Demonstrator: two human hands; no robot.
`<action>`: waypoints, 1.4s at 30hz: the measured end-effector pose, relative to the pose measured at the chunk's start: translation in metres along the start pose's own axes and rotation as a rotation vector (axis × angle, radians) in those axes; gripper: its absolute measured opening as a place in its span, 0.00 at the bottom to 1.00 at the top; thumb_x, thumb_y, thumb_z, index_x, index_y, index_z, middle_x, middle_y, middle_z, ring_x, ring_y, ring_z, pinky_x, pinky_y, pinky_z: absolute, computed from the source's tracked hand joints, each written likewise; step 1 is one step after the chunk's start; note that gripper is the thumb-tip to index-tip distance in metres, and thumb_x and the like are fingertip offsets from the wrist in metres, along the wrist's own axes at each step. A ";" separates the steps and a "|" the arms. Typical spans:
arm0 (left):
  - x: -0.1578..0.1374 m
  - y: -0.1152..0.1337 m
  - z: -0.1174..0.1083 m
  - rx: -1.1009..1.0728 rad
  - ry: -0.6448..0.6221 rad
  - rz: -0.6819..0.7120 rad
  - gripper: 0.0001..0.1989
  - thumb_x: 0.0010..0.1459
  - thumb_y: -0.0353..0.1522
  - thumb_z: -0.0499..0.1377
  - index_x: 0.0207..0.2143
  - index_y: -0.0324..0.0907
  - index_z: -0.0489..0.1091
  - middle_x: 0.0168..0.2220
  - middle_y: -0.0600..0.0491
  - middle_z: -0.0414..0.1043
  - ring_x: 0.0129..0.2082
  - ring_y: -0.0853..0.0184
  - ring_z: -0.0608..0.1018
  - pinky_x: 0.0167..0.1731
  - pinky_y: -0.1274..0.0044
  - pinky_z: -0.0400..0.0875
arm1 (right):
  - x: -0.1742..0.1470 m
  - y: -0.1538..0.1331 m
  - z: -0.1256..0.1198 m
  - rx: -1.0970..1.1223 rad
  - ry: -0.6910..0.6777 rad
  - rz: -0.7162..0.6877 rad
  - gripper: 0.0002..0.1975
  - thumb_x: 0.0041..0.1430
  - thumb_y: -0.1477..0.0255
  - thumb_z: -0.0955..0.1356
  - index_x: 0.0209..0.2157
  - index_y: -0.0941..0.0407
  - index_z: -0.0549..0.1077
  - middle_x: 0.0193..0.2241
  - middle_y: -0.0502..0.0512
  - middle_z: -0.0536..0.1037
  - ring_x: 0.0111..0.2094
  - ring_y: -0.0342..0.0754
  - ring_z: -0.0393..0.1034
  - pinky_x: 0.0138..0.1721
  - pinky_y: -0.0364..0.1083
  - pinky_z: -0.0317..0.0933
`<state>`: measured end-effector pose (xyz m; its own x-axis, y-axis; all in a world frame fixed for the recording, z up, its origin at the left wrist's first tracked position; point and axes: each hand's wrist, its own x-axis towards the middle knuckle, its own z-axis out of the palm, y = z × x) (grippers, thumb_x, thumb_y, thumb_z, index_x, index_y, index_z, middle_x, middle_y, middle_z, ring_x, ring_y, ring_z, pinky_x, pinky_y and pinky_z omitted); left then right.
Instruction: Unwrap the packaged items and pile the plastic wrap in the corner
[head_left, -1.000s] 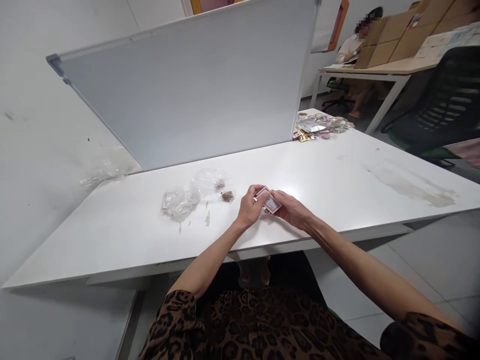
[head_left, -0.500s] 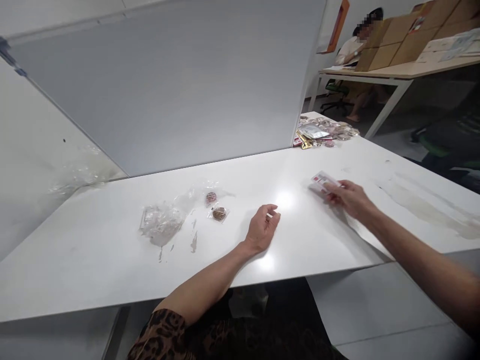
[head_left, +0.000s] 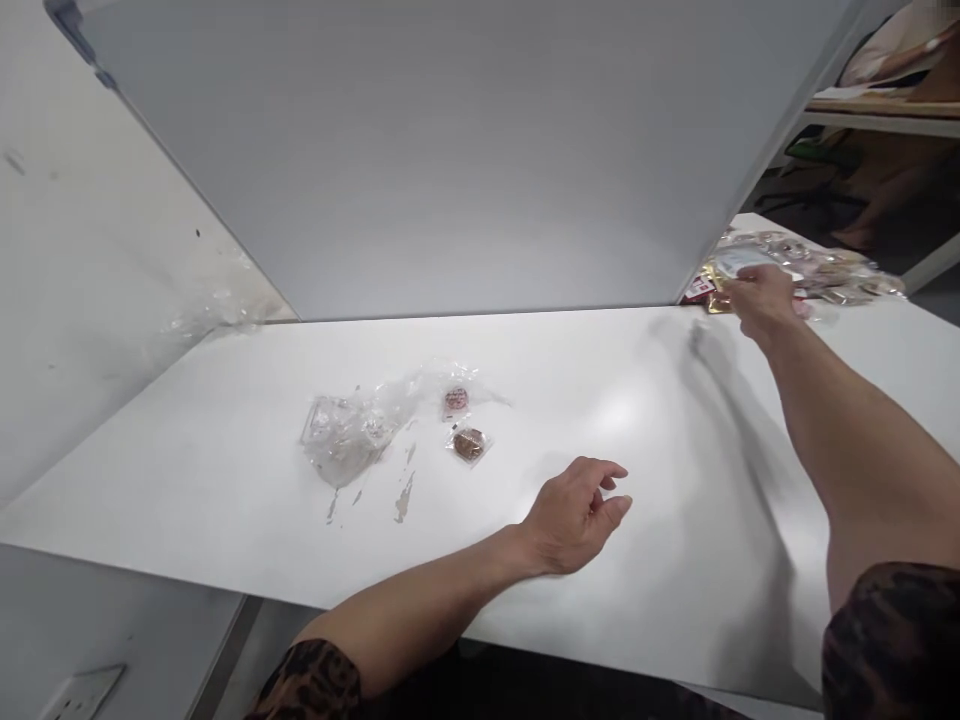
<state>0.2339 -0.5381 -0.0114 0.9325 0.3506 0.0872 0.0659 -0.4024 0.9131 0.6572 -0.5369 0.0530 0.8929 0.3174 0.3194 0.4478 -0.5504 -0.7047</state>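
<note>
My right hand (head_left: 761,298) is stretched far out to the right rear corner of the white table (head_left: 225,500). It lies against a pile of small wrapped packets (head_left: 832,268), back turned to me and fingertips hidden among them. A red and white packet (head_left: 701,288) lies just left of it. My left hand (head_left: 577,515) rests on the table near the front edge, fingers loosely spread, nothing seen in it. Left of it lie two small wrapped sweets, one reddish (head_left: 456,400) and one brown (head_left: 469,443), beside a crumpled clear plastic bag (head_left: 345,435).
A large whiteboard (head_left: 450,150) leans along the table's back edge. Crumpled clear film (head_left: 217,310) lies at the left wall, and small plastic scraps (head_left: 405,495) lie near the bag. Another person sits at a far desk (head_left: 892,105), top right. A wall socket (head_left: 79,692) shows lower left.
My hands have parted. The right hand carried the red and white packet away to the far right pile, while the left hand let go and settled on the table. My view has swung left.
</note>
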 end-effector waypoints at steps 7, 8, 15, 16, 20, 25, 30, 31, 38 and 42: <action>0.007 0.005 0.003 0.097 -0.110 0.034 0.13 0.71 0.39 0.54 0.51 0.44 0.73 0.51 0.48 0.78 0.46 0.65 0.79 0.52 0.70 0.74 | -0.114 -0.014 -0.003 0.317 -0.218 0.212 0.06 0.61 0.82 0.71 0.39 0.60 0.73 0.31 0.52 0.71 0.28 0.42 0.70 0.36 0.49 0.65; 0.008 0.006 0.003 0.110 -0.132 0.045 0.13 0.72 0.39 0.54 0.50 0.44 0.73 0.51 0.48 0.78 0.47 0.65 0.79 0.53 0.70 0.73 | -0.130 -0.023 -0.004 0.325 -0.285 0.166 0.06 0.61 0.81 0.72 0.38 0.59 0.73 0.32 0.53 0.72 0.28 0.43 0.70 0.36 0.49 0.65; 0.014 0.004 0.004 0.184 -0.260 0.134 0.14 0.72 0.36 0.51 0.49 0.43 0.74 0.54 0.49 0.78 0.52 0.61 0.79 0.54 0.67 0.72 | -0.228 -0.116 0.018 0.116 -0.886 -0.315 0.11 0.64 0.66 0.73 0.45 0.56 0.79 0.41 0.59 0.81 0.41 0.52 0.74 0.45 0.52 0.67; 0.015 0.004 0.005 0.190 -0.268 0.137 0.14 0.72 0.37 0.51 0.49 0.44 0.75 0.55 0.48 0.77 0.52 0.60 0.79 0.53 0.66 0.72 | -0.239 -0.129 0.025 0.035 -0.935 -0.383 0.12 0.64 0.63 0.73 0.45 0.55 0.79 0.42 0.59 0.81 0.43 0.54 0.74 0.46 0.52 0.67; 0.016 0.006 0.004 0.222 -0.297 0.137 0.19 0.73 0.39 0.49 0.48 0.42 0.77 0.54 0.44 0.79 0.52 0.55 0.80 0.51 0.64 0.74 | -0.276 -0.160 0.051 -0.208 -1.023 -0.550 0.19 0.56 0.55 0.76 0.41 0.54 0.79 0.45 0.60 0.79 0.43 0.57 0.74 0.43 0.52 0.67; 0.013 0.014 0.003 0.311 -0.330 0.105 0.21 0.74 0.39 0.49 0.54 0.36 0.76 0.55 0.39 0.79 0.54 0.52 0.80 0.54 0.62 0.75 | -0.297 -0.165 0.065 -0.165 -1.026 -0.480 0.18 0.49 0.59 0.79 0.34 0.54 0.74 0.38 0.58 0.77 0.38 0.53 0.71 0.36 0.49 0.64; 0.013 0.015 0.002 0.297 -0.337 0.146 0.21 0.74 0.36 0.48 0.55 0.33 0.74 0.54 0.38 0.79 0.55 0.53 0.79 0.55 0.62 0.73 | -0.299 -0.170 0.068 0.123 -1.189 -0.228 0.25 0.40 0.60 0.81 0.31 0.52 0.66 0.28 0.50 0.72 0.32 0.49 0.66 0.31 0.46 0.59; 0.013 0.015 0.002 0.282 -0.338 0.156 0.20 0.73 0.35 0.48 0.52 0.35 0.75 0.53 0.39 0.80 0.54 0.53 0.80 0.54 0.62 0.74 | -0.296 -0.173 0.069 0.164 -1.203 -0.199 0.26 0.39 0.60 0.82 0.30 0.52 0.66 0.27 0.50 0.71 0.31 0.48 0.65 0.31 0.46 0.59; 0.015 0.009 0.003 0.230 -0.298 0.218 0.17 0.71 0.33 0.49 0.48 0.40 0.76 0.56 0.43 0.78 0.53 0.54 0.80 0.53 0.61 0.74 | -0.266 -0.201 0.089 -0.035 -0.959 -0.247 0.22 0.49 0.58 0.79 0.38 0.55 0.72 0.41 0.56 0.76 0.40 0.51 0.69 0.38 0.48 0.64; 0.015 0.008 0.005 0.291 -0.329 0.186 0.21 0.74 0.37 0.46 0.54 0.37 0.74 0.58 0.42 0.77 0.58 0.52 0.79 0.55 0.62 0.74 | -0.264 -0.213 0.108 -0.208 -0.945 -0.320 0.25 0.56 0.56 0.78 0.47 0.56 0.72 0.49 0.61 0.75 0.48 0.56 0.70 0.47 0.51 0.66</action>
<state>0.2503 -0.5398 -0.0047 0.9978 -0.0178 0.0646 -0.0599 -0.6698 0.7401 0.3209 -0.4200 0.0503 0.3669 0.9036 -0.2213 0.7389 -0.4276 -0.5208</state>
